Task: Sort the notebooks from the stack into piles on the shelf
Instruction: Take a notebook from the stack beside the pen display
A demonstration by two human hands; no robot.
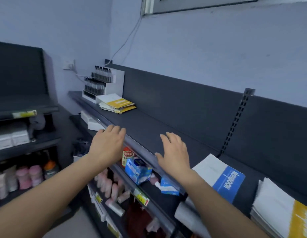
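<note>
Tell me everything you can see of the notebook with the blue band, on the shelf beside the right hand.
The blue-banded notebook lies flat on the dark shelf, cover up. The cover looks like thin card: white, with a blue band along one end bearing white lettering, sideways to the camera. It sits right of the right hand; the right forearm hides its near-left corner. A yellow-banded stack lies further right, apart.

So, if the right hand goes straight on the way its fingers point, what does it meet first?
Probably the dark back panel of the shelf. The right hand points across bare shelf, and the yellow notebooks lie left of that line. Depth is unclear.
</note>
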